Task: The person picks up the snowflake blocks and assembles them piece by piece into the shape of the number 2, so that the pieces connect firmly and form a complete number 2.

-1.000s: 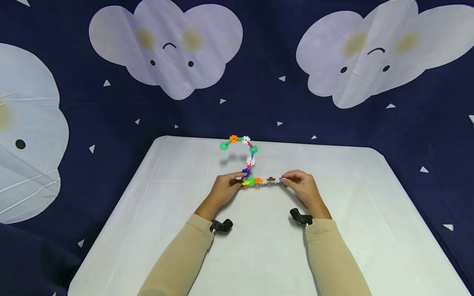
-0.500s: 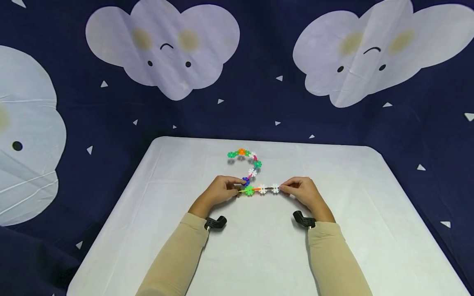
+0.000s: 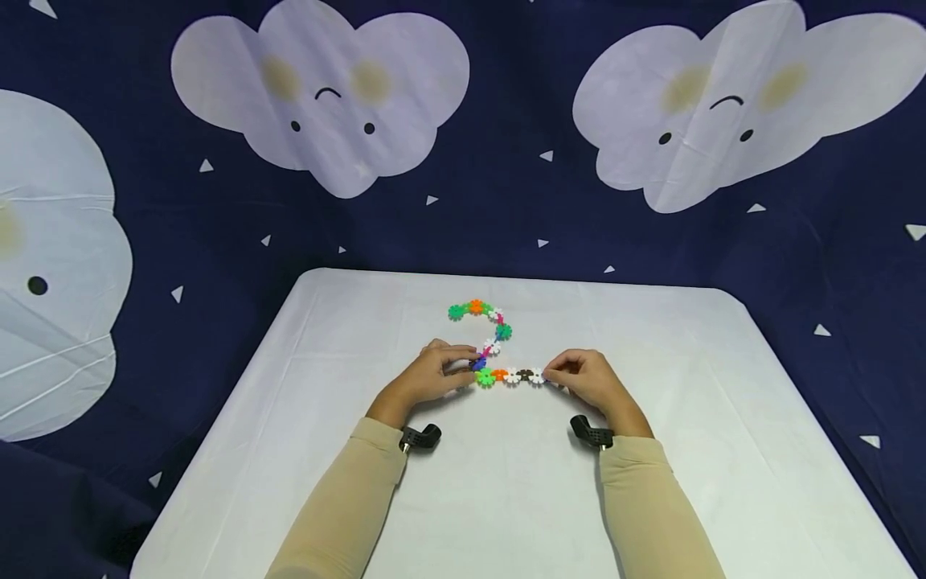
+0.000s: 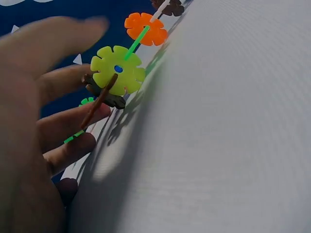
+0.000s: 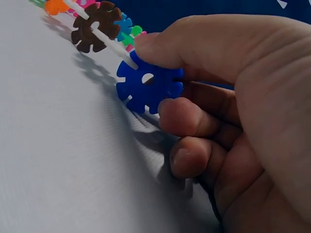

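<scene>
A chain of colourful interlocking snowflake discs (image 3: 485, 377) lies on the white table in the shape of a 2. My left hand (image 3: 427, 374) is at its lower left corner. In the left wrist view its thumb stands apart from the yellow-green disc (image 4: 109, 73), while fingertips (image 4: 101, 110) reach beside a brown disc and a dark one behind it. At the right end of the bottom row, my right hand (image 3: 593, 378) pinches a blue disc (image 5: 141, 90) between thumb and finger. A white disc seen edge-on joins it to a dark brown disc (image 5: 97, 24).
The white-covered table (image 3: 506, 498) has rounded far corners. Behind it hangs a dark blue cloth (image 3: 506, 217) with cloud prints. Black wrist camera mounts (image 3: 421, 437) sit at both sleeve cuffs.
The chain has come down from a raised, tilted position to lie flat on the table, its curved top moving nearer. The left thumb has parted from the chain; the right hand keeps its pinch.
</scene>
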The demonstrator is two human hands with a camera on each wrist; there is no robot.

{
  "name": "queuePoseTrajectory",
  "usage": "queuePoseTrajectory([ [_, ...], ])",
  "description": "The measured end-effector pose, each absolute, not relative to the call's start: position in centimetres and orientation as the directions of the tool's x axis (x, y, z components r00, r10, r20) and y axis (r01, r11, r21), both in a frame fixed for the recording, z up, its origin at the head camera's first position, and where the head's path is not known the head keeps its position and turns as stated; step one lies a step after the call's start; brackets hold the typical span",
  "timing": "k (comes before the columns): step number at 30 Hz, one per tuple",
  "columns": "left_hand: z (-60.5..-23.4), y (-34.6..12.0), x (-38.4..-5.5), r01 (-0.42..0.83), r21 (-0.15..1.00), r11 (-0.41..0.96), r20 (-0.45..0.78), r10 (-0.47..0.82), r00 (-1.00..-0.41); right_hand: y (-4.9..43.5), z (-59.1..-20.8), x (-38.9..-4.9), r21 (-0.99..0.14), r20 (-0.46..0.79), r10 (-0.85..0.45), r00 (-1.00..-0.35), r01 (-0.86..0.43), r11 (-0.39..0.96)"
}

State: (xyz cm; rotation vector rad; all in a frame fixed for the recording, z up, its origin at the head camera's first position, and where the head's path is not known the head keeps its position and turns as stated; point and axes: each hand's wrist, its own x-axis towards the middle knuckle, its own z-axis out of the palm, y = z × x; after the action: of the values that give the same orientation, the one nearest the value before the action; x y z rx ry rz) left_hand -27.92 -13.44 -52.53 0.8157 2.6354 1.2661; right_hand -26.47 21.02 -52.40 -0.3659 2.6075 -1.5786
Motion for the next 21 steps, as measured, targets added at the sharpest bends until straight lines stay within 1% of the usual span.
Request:
queuePoseTrajectory([
  [6, -52.73, -13.59, -28.02, 0.437, 0.744, 0.506, 0.148, 0.512, -0.846, 20.94, -52.56, -26.44, -0.877, 0.095, -0.257, -0.962, -0.203, 0.435],
  [13, -52.41, -13.56, -27.8, 0.403, 0.756, 0.516, 0.121, 0.494, -0.861, 20.47, -52.79, -26.51, -0.848, 0.14, -0.293, -0.946, -0.267, 0.458],
  [21, -52.43, -13.61, -27.78, 0.389, 0.75, 0.535, 0.107, 0.482, -0.87, 20.46, -52.72, -26.37, -0.845, 0.138, -0.28, -0.95, -0.261, 0.468],
])
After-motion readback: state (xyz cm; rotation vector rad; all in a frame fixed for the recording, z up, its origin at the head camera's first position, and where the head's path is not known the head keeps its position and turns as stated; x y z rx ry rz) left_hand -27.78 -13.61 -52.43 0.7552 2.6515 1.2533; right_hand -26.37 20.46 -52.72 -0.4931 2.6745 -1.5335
